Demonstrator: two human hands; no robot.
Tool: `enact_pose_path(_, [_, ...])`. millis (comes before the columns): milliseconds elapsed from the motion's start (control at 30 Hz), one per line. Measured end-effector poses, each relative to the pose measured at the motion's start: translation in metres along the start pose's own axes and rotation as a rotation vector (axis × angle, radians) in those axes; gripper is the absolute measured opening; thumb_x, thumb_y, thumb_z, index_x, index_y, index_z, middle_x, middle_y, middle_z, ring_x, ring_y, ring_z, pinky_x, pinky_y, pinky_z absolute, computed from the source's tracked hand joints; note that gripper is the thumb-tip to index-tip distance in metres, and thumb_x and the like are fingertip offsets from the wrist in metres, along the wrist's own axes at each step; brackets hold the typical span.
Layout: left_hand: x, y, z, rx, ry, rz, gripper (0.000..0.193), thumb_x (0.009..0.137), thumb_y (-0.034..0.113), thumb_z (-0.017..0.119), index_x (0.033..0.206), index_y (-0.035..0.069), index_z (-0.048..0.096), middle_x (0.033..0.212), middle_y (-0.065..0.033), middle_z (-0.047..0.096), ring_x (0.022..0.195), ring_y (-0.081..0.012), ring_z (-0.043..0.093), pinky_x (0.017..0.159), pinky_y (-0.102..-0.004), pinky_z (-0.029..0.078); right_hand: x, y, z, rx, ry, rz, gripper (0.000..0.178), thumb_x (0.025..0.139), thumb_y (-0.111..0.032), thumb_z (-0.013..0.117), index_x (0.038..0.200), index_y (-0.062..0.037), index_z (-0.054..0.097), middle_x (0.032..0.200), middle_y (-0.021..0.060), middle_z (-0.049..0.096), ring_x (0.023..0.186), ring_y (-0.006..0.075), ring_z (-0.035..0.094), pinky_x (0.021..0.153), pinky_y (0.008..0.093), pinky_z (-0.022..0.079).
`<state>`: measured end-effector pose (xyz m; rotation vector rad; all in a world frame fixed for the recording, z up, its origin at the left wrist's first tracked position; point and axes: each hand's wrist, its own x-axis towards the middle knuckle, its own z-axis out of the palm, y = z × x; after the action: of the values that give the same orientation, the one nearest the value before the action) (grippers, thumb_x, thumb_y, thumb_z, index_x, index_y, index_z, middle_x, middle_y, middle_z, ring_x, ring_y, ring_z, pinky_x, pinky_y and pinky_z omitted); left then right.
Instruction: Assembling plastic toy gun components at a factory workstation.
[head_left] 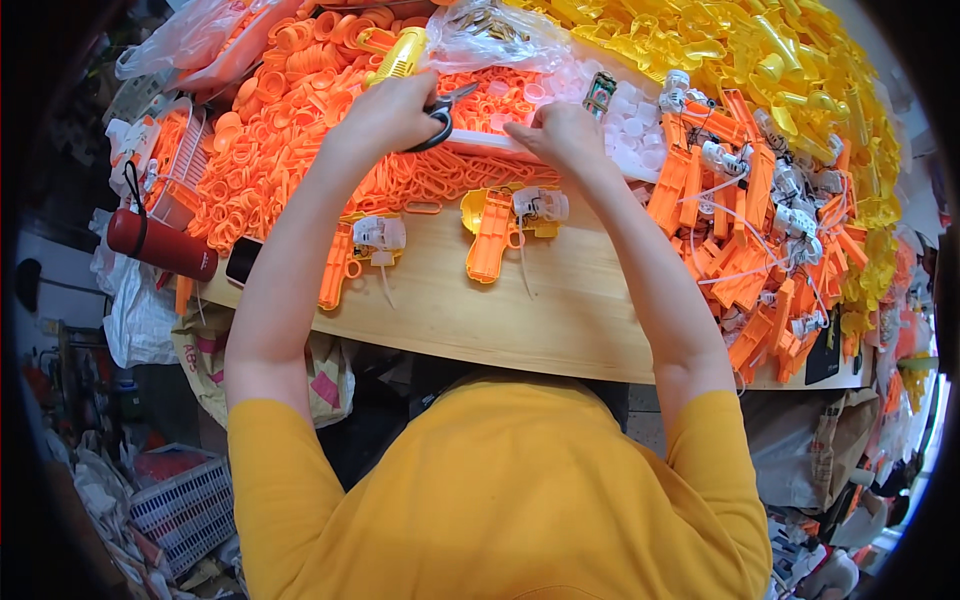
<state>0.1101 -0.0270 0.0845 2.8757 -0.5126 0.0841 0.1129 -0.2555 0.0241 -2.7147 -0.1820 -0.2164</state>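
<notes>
Place: looks like a small, busy toy workshop.
Worktop (pixel 570 325): made of pale wood, piled high with loose bits.
Orange bits (pixel 270 135): heaped at the back left, many of the same shape.
Yellow bits (pixel 720 45): heaped at the back right.
Open toy guns (pixel 742 275): stacked on the right in one big, messy pile.
Basket (pixel 185 510): set down low, below the worktop.

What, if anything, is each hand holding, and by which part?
The left hand holds scissors by the black handle; whether the right hand holds anything cannot be told.
</notes>
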Motion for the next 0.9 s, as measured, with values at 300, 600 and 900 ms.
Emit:
enact_pose_path(300, [-0.002,0.028,0.042,0.084,0.372,0.509,0.012,0.073,0.009,0.066,0.084,0.007,0.071,0.085,-0.0128,0.062,0.087,-0.0321,0.063,0.078,-0.0427,0.052,0.003,0.004,0.027,-0.05,0.155,0.04,0.027,0.079,-0.034,0.067,0.083,-0.0094,0.074,0.084,0.0138,0.07,0.082,0.03,0.068,0.074,0.0406,0.054])
enact_pose_path(600, [-0.101,0.08,0.119,-0.16,0.102,0.794,0.011,0.07,0.008,0.065,0.078,0.002,0.068,0.109,-0.0149,0.06,0.11,-0.0314,0.052,0.093,-0.0416,0.042,-0.061,0.008,0.037,0.685,0.698,-0.396,0.009,0.085,-0.008,0.073,0.09,-0.0025,0.068,0.093,0.0059,0.06,0.075,0.0156,0.059,0.066,0.0265,0.049])
enact_pose_path(900, [-0.107,0.089,0.125,-0.886,0.247,0.357,0.008,0.077,0.005,0.073,0.084,0.005,0.072,0.089,-0.008,0.068,0.085,-0.0243,0.064,0.081,-0.0359,0.048,-0.167,0.035,0.04,1.716,0.103,0.375,0.019,0.098,-0.015,0.058,0.109,-0.0001,0.06,0.103,0.0112,0.067,0.094,0.0178,0.066,0.079,0.029,0.053])
